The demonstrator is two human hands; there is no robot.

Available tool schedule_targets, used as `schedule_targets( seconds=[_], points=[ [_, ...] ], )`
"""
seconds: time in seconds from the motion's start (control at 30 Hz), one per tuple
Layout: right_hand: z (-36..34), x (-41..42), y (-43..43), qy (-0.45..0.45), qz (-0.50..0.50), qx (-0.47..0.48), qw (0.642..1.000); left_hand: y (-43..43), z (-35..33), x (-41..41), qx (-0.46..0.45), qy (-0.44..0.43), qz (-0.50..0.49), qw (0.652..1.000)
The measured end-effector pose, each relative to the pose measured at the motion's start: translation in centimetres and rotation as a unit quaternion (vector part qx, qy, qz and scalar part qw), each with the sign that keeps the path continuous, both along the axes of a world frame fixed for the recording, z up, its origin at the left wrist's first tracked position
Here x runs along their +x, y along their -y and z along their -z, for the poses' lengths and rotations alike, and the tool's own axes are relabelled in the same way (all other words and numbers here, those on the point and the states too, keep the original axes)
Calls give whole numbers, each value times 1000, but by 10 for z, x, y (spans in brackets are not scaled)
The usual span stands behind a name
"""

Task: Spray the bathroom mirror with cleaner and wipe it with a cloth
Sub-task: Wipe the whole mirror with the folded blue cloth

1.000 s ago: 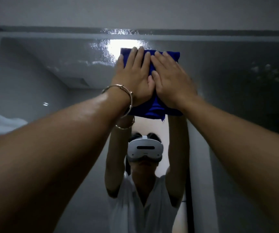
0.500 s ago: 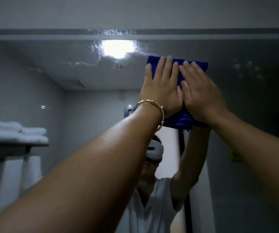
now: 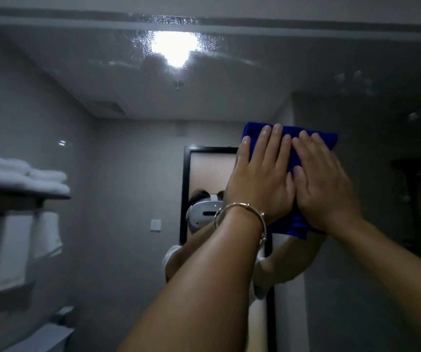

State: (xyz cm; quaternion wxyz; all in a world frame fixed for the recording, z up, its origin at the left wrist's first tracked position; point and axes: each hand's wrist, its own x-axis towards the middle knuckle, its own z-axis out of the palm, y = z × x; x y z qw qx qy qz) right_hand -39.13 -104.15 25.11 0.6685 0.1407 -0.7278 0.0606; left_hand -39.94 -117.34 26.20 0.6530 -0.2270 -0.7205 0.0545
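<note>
Left forearm (image 3: 204, 288): nearest the camera, raised towards the glass from lower centre.
Bracelet (image 3: 237, 205): thin metal band round the left wrist.
Left hand (image 3: 260, 179): laid flat on the cloth, fingers straight and close together, pointing up; nothing is gripped.
Right hand (image 3: 326, 184): flat beside the left hand and touching it along the thumb side, fingers straight and slightly spread, pressing the cloth.
Blue cloth (image 3: 327, 141): folded pad held against the mirror under both palms, right of centre and at mid-height; its top edge shows above the fingertips and its lower edge below the wrists.
Mirror (image 3: 128, 123): fills most of the view; a wet, speckled film lies along its upper part.
Light glare (image 3: 171, 49): bright patch in the glass, above and left of the cloth.
Smudges (image 3: 356, 77): pale spots on the glass at upper right.
White headset (image 3: 202, 212): seen in reflection, partly behind the left wrist.
Towels (image 3: 26, 179): folded white stack on a shelf at far left, reflected.
</note>
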Motion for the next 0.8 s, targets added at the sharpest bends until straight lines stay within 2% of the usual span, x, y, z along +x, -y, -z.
schedule_targets(
  seconds=[0.27, 0.5, 0.67, 0.8],
  points=[
    [25, 7, 15, 4, 11, -26, 1000, 12, 21, 3, -19, 14, -6, 1000],
    [27, 17, 21, 64, 31, -31, 997, 15, 23, 3, -21, 14, 20, 999],
    [33, 6, 30, 7, 3, -85, 996, 13, 22, 2, -15, 0, 47, 999],
    [34, -3, 25, -37, -17, -78, 996, 12, 23, -2, -12, -7, 60, 998]
  ],
)
